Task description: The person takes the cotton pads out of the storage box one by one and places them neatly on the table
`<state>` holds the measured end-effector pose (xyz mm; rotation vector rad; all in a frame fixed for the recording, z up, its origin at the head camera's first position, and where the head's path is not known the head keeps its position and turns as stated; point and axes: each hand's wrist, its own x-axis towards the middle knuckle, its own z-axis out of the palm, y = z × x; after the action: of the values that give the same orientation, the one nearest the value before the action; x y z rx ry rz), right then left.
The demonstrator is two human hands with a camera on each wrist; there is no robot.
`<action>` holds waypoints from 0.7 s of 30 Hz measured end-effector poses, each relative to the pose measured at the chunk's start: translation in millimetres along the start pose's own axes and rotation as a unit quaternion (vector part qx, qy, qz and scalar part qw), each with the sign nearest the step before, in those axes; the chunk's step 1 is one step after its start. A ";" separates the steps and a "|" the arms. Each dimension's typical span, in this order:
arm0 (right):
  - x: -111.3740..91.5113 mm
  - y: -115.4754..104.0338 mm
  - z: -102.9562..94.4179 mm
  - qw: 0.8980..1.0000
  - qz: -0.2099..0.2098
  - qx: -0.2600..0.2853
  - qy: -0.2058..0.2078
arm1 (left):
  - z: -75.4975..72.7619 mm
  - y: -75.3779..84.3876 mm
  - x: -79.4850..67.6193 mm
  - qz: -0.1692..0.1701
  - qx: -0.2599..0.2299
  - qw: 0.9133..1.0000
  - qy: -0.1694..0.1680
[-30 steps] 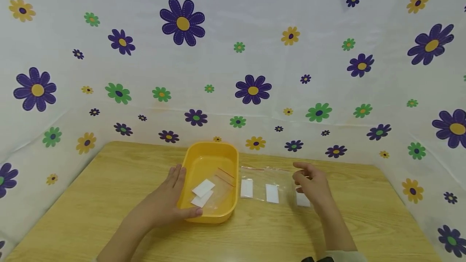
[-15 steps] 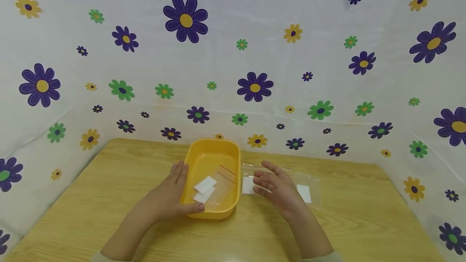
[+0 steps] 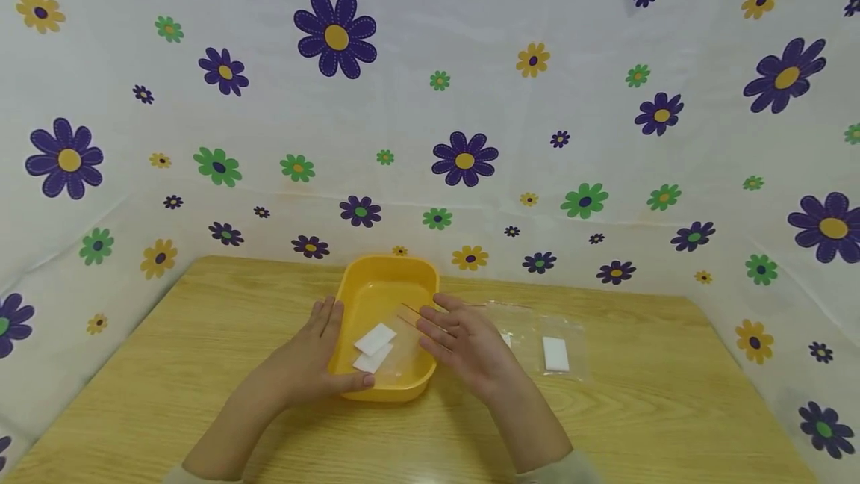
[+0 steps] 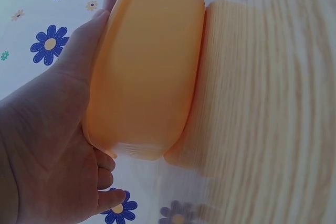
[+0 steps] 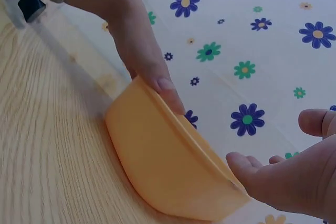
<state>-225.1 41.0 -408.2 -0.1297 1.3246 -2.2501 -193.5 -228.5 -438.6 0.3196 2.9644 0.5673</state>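
Note:
A yellow plastic tub [image 3: 376, 286] stands on the table. My left hand [image 3: 298, 368] lies along its left side, fingers straight and thumb on the near rim. My right hand [image 3: 480, 353] is at the right rim with fingers extended and nothing held; whether it touches the tub [image 5: 163, 161] I cannot tell. Inside the tub are clear zip bags with red seal lines and white rectangular pieces [image 3: 375, 340]. Right of my right hand, clear bags lie flat on the table, one with a white rectangular piece [image 3: 555, 355]; others are partly hidden behind the hand.
The wooden table [image 3: 201, 334] ends at a flower-printed white cloth [image 3: 403, 110] that hangs at the back and both sides. In the right wrist view, a black device [image 5: 34, 3] shows by the left sleeve.
My right hand has swept left from above the rightmost bag, across the row of bags, to the tub's right rim. The left hand stays against the tub.

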 end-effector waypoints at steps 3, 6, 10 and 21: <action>1.8 4.4 5.3 1.000 0.007 0.018 -0.007 | 0.2 0.2 -0.5 -0.001 -0.001 1.000 0.000; 3.6 8.4 9.1 0.999 0.008 0.033 -0.011 | 1.2 0.2 -1.0 0.003 -0.003 1.000 0.005; 7.6 12.5 14.2 0.998 0.017 0.062 -0.013 | 2.7 -1.2 -1.0 0.003 -0.004 1.000 0.007; 19.8 26.5 35.9 0.995 0.043 0.080 0.036 | 0.7 -1.1 -2.2 0.007 -0.001 1.000 0.008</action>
<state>-219.9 -7.0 -415.4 0.0640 1.1571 -2.2959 -191.4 -229.8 -439.5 0.3362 2.9786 0.5779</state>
